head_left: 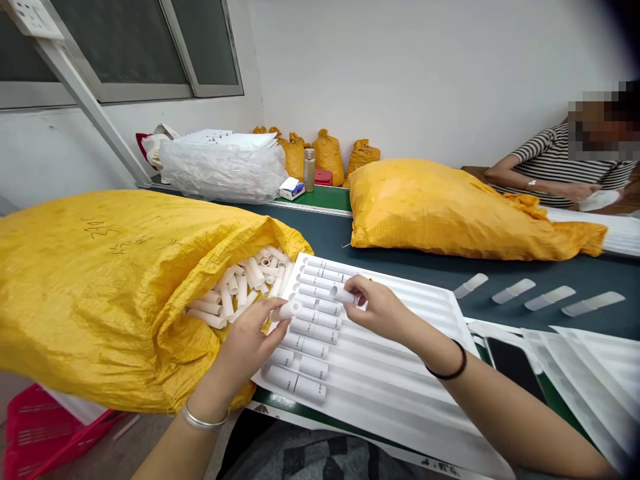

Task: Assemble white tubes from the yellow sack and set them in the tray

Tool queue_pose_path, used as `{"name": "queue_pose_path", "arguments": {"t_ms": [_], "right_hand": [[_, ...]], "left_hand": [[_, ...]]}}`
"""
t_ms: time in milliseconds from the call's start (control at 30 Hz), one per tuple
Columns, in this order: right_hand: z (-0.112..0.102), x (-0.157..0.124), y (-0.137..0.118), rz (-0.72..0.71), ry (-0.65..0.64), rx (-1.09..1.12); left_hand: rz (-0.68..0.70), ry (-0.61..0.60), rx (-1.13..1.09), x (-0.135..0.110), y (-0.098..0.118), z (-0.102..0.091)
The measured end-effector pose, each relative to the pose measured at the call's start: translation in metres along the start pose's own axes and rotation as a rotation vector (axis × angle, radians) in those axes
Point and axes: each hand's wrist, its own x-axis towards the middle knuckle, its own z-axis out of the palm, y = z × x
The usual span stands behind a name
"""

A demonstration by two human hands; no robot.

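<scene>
My left hand [255,333], a metal bangle at its wrist, pinches a short white tube [289,309] by its side, the hollow end showing. Between the thumb and fingers of my right hand [377,303] is another white cylinder [341,294], its round end facing left. Both pieces are held over a white ribbed tray [395,380]. In the tray's left grooves lie rows of white printed tubes [314,329]. Beside my left hand a yellow woven sack [100,267] gapes, showing many loose white tubes [243,283].
A full orange sack [430,207] lies across the belt. Several translucent tubes [550,298] rest on the belt at right, near a dark phone [515,367] and stacked trays [595,373]. A person in a striped top [555,167] works beyond. A red basket [45,433] stands lower left.
</scene>
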Motion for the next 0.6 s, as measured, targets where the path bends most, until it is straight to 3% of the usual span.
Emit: {"name": "queue_pose_path", "arguments": {"t_ms": [100, 167, 267, 367, 500, 600], "right_hand": [[-0.002, -0.012, -0.020, -0.092, -0.079, 0.535], [0.000, -0.016, -0.024, -0.109, -0.088, 0.694], [-0.001, -0.019, -0.019, -0.133, 0.048, 0.650], [-0.007, -0.023, -0.014, -0.248, 0.143, 0.531], [-0.016, -0.028, -0.016, -0.443, 0.145, 0.345], [-0.019, -0.031, -0.022, -0.502, 0.127, 0.261]], "left_hand": [[-0.008, -0.108, -0.044, 0.000, 0.008, 0.000], [0.033, -0.150, -0.045, 0.002, 0.014, -0.001], [0.070, -0.168, 0.004, 0.004, 0.019, -0.003], [0.105, -0.167, 0.023, 0.003, 0.022, -0.004], [0.132, -0.175, -0.031, 0.000, 0.029, -0.003], [0.156, -0.159, -0.072, -0.002, 0.035, -0.002]]}}
